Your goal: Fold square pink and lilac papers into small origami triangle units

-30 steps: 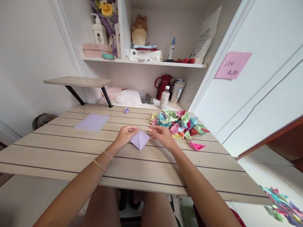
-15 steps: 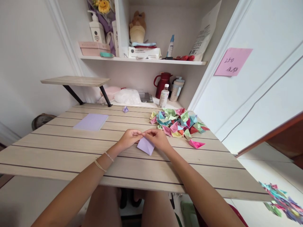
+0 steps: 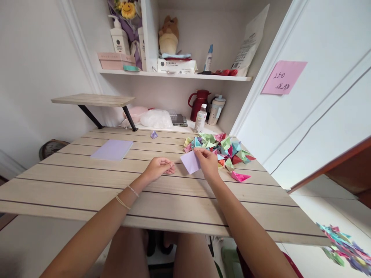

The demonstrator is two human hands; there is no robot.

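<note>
My right hand (image 3: 208,162) pinches a folded lilac paper piece (image 3: 190,162) and holds it just above the wooden table (image 3: 87,185), close to the pile of colourful folded paper pieces (image 3: 220,150). My left hand (image 3: 158,168) rests on the table to the left of the lilac piece, fingers curled loosely with nothing visible in them. A stack of flat lilac sheets (image 3: 112,150) lies further left. One small folded lilac piece (image 3: 154,134) sits alone near the table's back edge.
A pink folded piece (image 3: 240,177) lies apart from the pile. Behind the table stand a red jug (image 3: 199,103), a small bottle (image 3: 201,119) and a cup (image 3: 217,110). A low shelf (image 3: 92,99) juts over the back left. More folded pieces (image 3: 344,247) lie at lower right.
Both hands were working the lilac paper together at the table's middle. Now the right hand alone has carried it rightward toward the pile, and the left hand has let go.
</note>
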